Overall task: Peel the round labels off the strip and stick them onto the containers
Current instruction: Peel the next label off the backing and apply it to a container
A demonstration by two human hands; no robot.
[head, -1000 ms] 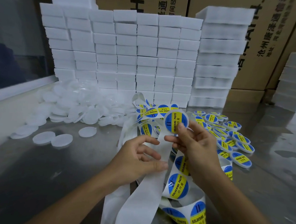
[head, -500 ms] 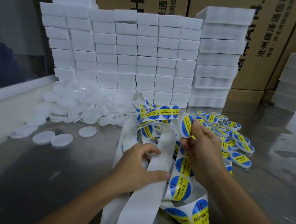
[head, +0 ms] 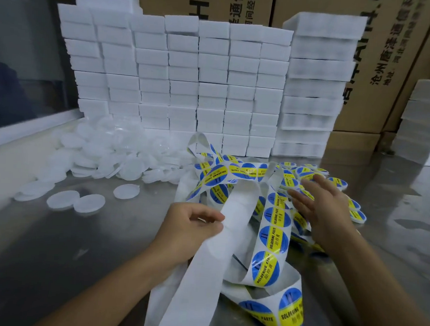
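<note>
A long white backing strip [head: 233,214] loops over the steel table, one run carrying round blue and yellow "SOLDERING PASTE" labels [head: 272,238]. My left hand [head: 187,231] pinches the bare part of the strip between thumb and fingers. My right hand [head: 324,212] is spread, fingers straight, over a heap of labelled round containers [head: 337,183] at centre right; motion blur hides whether a label clings to its fingertips. Plain white round containers [head: 114,151] lie piled at centre left, with a few loose ones [head: 89,203] nearer me.
A wall of stacked white boxes [head: 183,80] stands behind the piles, with taller stacks [head: 311,93] to the right. Brown cardboard cartons [head: 381,59] rise at the back. A window ledge [head: 30,126] runs along the left. The steel table [head: 52,253] shows bare metal at front left.
My right hand peeled a label off the strip, carried it right, and now spreads flat over the labelled containers. My left hand kept its pinch on the backing strip.
</note>
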